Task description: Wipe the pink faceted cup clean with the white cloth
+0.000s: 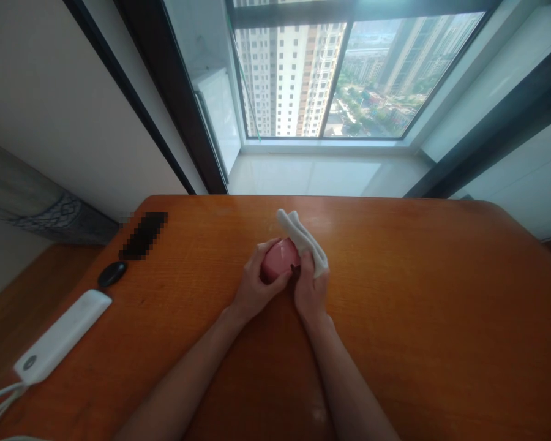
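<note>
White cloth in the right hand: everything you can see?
The white cloth is matte, soft-looking fabric, bunched into a long, creased strip. It lies diagonally against the upper right of the pink object, its far end free above the table. The right hand holds its near end. Whether it is wet cannot be told.

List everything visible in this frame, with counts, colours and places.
pink rounded object: one, pink, mid-table, cupped by the left hand
white cloth: one, white, folded, against the pink object
wooden table: one, orange-brown, beneath everything listed here
white oblong device: one, white, table's left edge
black oval object: one, black, left side of table
pixelated patch: one, black, table's far-left edge
window: one, dark-framed, beyond table
left hand: one, on pink object
right hand: one, holding cloth
</note>
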Demonstrator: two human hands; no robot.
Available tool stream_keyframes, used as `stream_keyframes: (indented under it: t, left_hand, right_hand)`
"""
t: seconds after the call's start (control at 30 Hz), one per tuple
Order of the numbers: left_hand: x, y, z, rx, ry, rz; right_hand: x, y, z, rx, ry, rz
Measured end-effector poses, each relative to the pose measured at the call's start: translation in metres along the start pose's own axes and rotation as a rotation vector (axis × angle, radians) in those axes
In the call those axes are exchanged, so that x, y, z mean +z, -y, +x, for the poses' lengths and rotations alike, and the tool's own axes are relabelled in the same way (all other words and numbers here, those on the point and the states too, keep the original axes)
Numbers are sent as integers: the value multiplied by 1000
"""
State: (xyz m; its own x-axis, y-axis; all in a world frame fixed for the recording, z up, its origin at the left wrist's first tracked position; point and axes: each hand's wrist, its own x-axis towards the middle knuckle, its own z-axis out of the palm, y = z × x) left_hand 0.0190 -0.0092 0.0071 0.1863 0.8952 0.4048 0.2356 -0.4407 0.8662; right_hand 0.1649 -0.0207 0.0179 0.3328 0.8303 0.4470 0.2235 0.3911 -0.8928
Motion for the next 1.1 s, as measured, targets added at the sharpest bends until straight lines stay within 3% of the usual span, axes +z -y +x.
stream_keyframes:
  t: [0.1,0.3,0.5,0.7,0.87,1.03,1.1]
  left_hand:
    - [-1,-1,0,14,27,25]
    - [0,1,0,-16,-27,-5]
    - [0,-2,1,20,35,43]
    - [0,0,1,-4,-25,-8]
    - [-1,-2,1,26,36,46]
    - [0,0,0,-3,-18,4]
    - [0,-1,1,-2,-20,3]
  right_hand:
    - [-1,-2,2,106,-29,-8]
    - [-1,-2,-2,-82,39,-27]
    - [0,-3,2,109,-36,-7]
    - [0,-2,-3,-55,28,-8]
    - [1,-5,0,165,-66,3]
    - [0,-2,-3,-76,17,-12]
    - [0,-2,-4,-76,16,-11]
